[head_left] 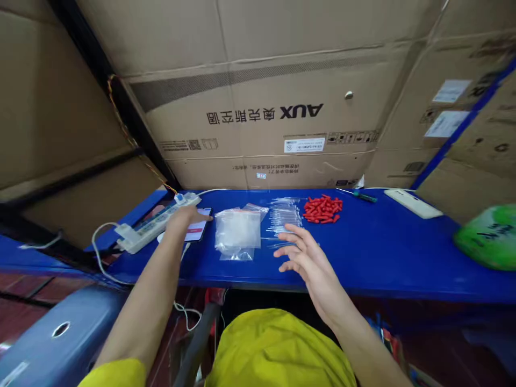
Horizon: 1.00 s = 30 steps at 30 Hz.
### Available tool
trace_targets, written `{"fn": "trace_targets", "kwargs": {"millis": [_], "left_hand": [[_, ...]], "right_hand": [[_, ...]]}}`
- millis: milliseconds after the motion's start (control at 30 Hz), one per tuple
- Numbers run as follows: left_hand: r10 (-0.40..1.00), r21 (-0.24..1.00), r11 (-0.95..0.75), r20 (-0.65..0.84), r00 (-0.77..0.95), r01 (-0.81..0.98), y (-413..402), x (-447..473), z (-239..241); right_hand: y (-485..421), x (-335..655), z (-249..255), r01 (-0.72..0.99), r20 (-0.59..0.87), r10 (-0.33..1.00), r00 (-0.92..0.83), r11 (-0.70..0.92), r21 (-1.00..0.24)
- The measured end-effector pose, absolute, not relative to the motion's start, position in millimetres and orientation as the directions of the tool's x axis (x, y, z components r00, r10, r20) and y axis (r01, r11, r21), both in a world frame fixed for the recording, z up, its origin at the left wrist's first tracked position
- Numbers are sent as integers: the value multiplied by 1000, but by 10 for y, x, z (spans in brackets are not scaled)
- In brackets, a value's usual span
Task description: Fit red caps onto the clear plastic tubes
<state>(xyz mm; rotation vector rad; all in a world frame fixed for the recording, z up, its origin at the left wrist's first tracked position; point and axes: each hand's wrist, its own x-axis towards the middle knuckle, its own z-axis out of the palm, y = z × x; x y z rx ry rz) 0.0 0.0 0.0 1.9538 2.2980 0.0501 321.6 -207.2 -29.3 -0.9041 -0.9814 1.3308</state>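
My left hand (182,217) reaches over a smartphone (196,230) with a lit screen, thumb stretched to the right; its other fingers are hidden behind the back of the hand. Just above the table's front part, my right hand (302,252) has its fingers spread, with nothing in them. Beyond it lies a pile of thin clear plastic tubes or rods (284,215). Clear plastic zip bags (237,230) lie stacked between the two hands. A heap of small red sleeve-like pieces (322,208) sits right of the clear rods.
A white power strip (155,223) with cables runs along the left side of the blue table (374,252). Toward the back right are a green-handled screwdriver (365,197) and a long whitish object (413,203). A green wrapped bundle (488,236) stands at the right. Cardboard (258,70) walls the back.
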Motion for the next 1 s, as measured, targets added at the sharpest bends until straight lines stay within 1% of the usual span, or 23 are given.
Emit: {"fn": "trace_targets", "kwargs": {"millis": [33, 67, 100, 133, 167, 200, 267, 333, 367, 400, 433, 467, 533, 600, 733, 833, 900, 1000], "left_hand": [[974, 96, 223, -62, -218, 970, -59, 44, 29], [953, 113, 300, 9, -303, 947, -135, 114, 58], [933, 157, 318, 124, -338, 935, -234, 219, 85], [915, 215, 261, 255, -312, 941, -355, 361, 107], [892, 279, 140, 380, -243, 950, -496, 536, 118], [861, 350, -20, 483, -162, 937, -648, 737, 113], [785, 446, -362, 619, 10, 819, -949, 1168, 47], [681, 439, -676, 679, 275, 591, -1180, 1554, -91], [607, 424, -782, 682, 407, 456, -1253, 1708, -178], [543, 421, -839, 688, 482, 345, -1297, 1830, -269], [504, 426, -863, 701, 504, 271, -1315, 1921, -357], [488, 437, -871, 724, 488, 224, -1315, 1983, -438], [503, 461, -863, 748, 432, 206, -1291, 2038, -562], [532, 483, -846, 727, 434, 228, -1277, 2040, -626], [547, 489, -836, 698, 462, 251, -1315, 2003, -645], [618, 548, -786, 680, 395, 285, -1332, 1986, -654], [654, 597, -756, 671, 350, 269, -1327, 1986, -669], [671, 637, -737, 652, 354, 225, -1320, 1998, -687]], "right_hand": [[-2058, 3232, -317, -328, 65, 998, -2, 61, -943], [-2042, 3247, -341, -298, 82, 997, 8, 81, -951], [-2023, 3261, -366, -252, 113, 993, 23, 115, -961], [-2002, 3274, -391, -183, 156, 987, 46, 162, -970], [-1978, 3286, -415, -91, 203, 976, 75, 210, -974], [-1952, 3297, -435, 15, 254, 962, 102, 254, -967], [-1896, 3319, -470, 206, 373, 920, 124, 344, -916], [-1837, 3343, -505, 342, 500, 861, 96, 443, -829], [-1806, 3356, -529, 394, 561, 824, 78, 491, -777], [-1774, 3370, -559, 445, 612, 788, 67, 526, -725], [-1742, 3384, -596, 487, 651, 758, 53, 549, -679], [-1708, 3397, -638, 521, 679, 733, 41, 565, -640], [-1644, 3422, -729, 555, 704, 710, 19, 578, -598], [-1591, 3442, -806, 564, 707, 707, -10, 588, -580], [-1546, 3468, -860, 574, 702, 712, -6, 577, -581], [-1554, 3483, -844, 584, 687, 726, -3, 559, -589], [-1561, 3495, -841, 585, 672, 740, -13, 551, -595], [-1560, 3517, -870, 583, 655, 755, -15, 539, -608]]}}
